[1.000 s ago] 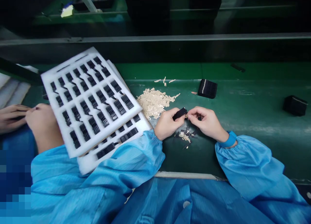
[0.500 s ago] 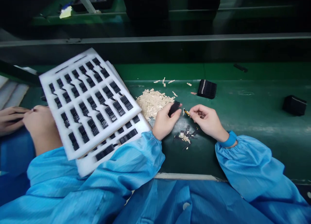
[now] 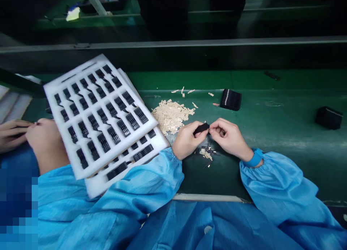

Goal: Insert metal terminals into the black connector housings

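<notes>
My left hand (image 3: 187, 139) grips a small black block (image 3: 201, 128) between thumb and fingers. The fingertips of my right hand (image 3: 227, 134) are pinched together against the block's right end; whatever they hold is hidden. Just beneath both hands lies a small scatter of black and cream pieces (image 3: 206, 154). Beyond my left hand there is a heap of flat cream-coloured tabs (image 3: 172, 114). A ribbed black block (image 3: 231, 99) with a pale stripe rests behind my right hand.
Two stacked white foam trays (image 3: 78, 136) of black parts stand tilted at the left. Behind them a co-worker's hands (image 3: 40, 136) show. Another black block (image 3: 329, 117) sits at the far right, and a flat black piece (image 3: 271, 75) lies at the back of the green bench (image 3: 273, 145).
My hands have come together. The right fingers, which held a small yellow-and-black piece apart from the black block, now meet its end. The left hand has shifted slightly right, turning the block.
</notes>
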`<state>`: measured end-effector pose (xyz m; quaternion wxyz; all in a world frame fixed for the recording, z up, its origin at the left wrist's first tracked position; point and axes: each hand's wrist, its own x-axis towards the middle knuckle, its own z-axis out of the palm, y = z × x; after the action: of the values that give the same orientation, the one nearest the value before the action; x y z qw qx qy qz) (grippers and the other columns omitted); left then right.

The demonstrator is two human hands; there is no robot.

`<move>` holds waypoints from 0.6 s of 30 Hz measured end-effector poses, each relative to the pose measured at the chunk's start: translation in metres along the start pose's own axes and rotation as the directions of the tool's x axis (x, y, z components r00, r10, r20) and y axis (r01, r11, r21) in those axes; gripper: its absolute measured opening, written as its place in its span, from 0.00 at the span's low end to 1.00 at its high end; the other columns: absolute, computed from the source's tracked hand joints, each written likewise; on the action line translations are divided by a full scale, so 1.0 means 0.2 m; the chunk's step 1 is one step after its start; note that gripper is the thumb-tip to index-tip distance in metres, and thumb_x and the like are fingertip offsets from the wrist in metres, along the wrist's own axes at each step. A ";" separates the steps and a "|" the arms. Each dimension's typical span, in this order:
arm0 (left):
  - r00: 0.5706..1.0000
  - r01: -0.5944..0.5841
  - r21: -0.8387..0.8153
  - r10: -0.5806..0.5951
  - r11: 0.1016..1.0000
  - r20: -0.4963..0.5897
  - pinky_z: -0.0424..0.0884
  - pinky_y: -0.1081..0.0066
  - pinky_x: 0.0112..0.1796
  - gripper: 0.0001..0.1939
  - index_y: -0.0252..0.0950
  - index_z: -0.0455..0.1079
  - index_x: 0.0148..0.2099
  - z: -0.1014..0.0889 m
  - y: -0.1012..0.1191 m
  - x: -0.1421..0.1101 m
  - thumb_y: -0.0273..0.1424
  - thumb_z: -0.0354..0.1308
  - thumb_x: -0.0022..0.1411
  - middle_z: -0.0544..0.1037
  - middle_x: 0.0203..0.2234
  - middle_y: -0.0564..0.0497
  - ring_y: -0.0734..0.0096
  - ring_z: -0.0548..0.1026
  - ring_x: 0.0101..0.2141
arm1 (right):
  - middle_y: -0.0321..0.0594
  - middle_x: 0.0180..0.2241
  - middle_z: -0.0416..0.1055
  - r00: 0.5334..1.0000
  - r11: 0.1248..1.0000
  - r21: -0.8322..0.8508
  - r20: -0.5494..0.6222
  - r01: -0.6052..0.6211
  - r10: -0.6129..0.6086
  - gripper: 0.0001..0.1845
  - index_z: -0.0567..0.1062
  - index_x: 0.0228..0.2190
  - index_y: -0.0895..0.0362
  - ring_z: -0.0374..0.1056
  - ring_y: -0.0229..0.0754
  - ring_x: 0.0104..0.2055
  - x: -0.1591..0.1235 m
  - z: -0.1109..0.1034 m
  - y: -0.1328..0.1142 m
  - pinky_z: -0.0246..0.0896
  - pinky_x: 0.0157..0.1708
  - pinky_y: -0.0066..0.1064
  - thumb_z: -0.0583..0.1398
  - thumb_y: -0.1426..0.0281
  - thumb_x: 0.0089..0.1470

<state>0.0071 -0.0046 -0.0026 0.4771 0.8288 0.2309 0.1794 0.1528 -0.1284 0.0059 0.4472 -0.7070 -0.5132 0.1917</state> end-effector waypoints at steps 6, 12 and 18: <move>0.988 0.099 -0.210 -0.121 0.973 -0.094 0.65 0.74 0.28 0.08 0.37 0.70 0.40 -0.01 0.01 0.03 0.37 0.58 0.65 0.69 0.23 0.57 0.76 0.68 0.23 | 0.36 0.27 0.69 0.990 0.992 0.086 -0.097 -0.092 0.100 0.04 0.75 0.30 0.56 0.62 0.36 0.26 0.01 0.01 0.05 0.58 0.25 0.29 0.60 0.71 0.57; 0.886 0.129 -0.434 -0.300 0.892 -0.353 0.66 0.76 0.23 0.08 0.38 0.67 0.40 -0.01 0.03 0.07 0.36 0.60 0.64 0.67 0.22 0.59 0.79 0.66 0.19 | 0.38 0.31 0.72 0.984 0.996 -0.033 -0.160 -0.088 0.082 0.08 0.79 0.37 0.56 0.62 0.36 0.25 0.02 0.03 0.05 0.59 0.27 0.31 0.59 0.68 0.61; 0.929 0.151 -0.439 -0.278 0.886 -0.242 0.70 0.77 0.24 0.11 0.37 0.67 0.41 0.01 0.04 0.05 0.39 0.61 0.63 0.70 0.25 0.57 0.80 0.69 0.21 | 0.39 0.29 0.74 0.989 0.985 -0.170 -0.143 0.007 -0.031 0.11 0.79 0.32 0.55 0.68 0.40 0.29 0.04 0.04 0.02 0.63 0.33 0.32 0.60 0.65 0.64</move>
<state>0.0179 -0.0053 0.0043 0.6179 0.6413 0.3482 0.2927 0.1519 -0.1187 -0.0001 0.4235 -0.7496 -0.5005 0.0912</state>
